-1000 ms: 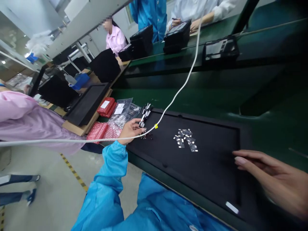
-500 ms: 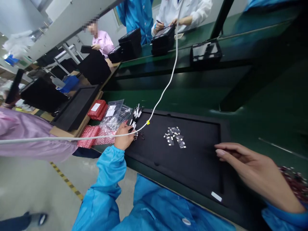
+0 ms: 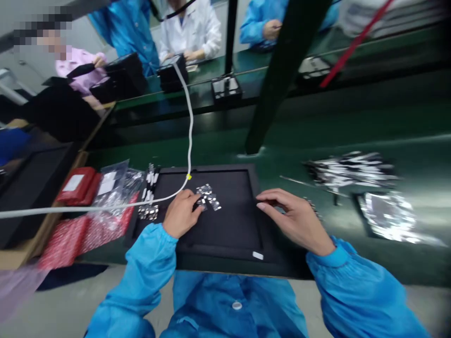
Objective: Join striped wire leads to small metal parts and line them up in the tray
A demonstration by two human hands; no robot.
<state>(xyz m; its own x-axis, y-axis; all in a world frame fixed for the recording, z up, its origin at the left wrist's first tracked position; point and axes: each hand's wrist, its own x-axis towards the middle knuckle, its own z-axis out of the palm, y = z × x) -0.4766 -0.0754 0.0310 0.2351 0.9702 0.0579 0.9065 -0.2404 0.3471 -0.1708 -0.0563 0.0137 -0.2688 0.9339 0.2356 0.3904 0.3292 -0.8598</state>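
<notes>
My left hand (image 3: 182, 213) is over the left half of a black foam tray (image 3: 232, 230), fingers bent and thumb a little apart. Its fingertips reach the edge of a small pile of flat dark parts with silvery-white patches (image 3: 211, 198); nothing shows held in it. Above the tray's right rim hovers my right hand (image 3: 296, 217), its thumb and forefinger slightly apart with nothing visible between them. At the tray's left side lie black-and-white strips (image 3: 151, 183) and a cluster of small shiny pieces (image 3: 148, 212). A white label (image 3: 258, 255) sits on the near rim.
A white cable (image 3: 190, 126) hangs across the tray's left side. Red bubble-wrap packs (image 3: 79, 186) and clear bags (image 3: 112, 183) lie left. Dark-and-white strips (image 3: 352, 169) and a shiny silver bag (image 3: 389, 216) lie right. A dark post (image 3: 269, 98) rises behind; co-workers sit across.
My left hand has moved from the black-and-white strips to the pile of flat parts. My right hand still hovers by the tray's right rim. The view has swung to the right.
</notes>
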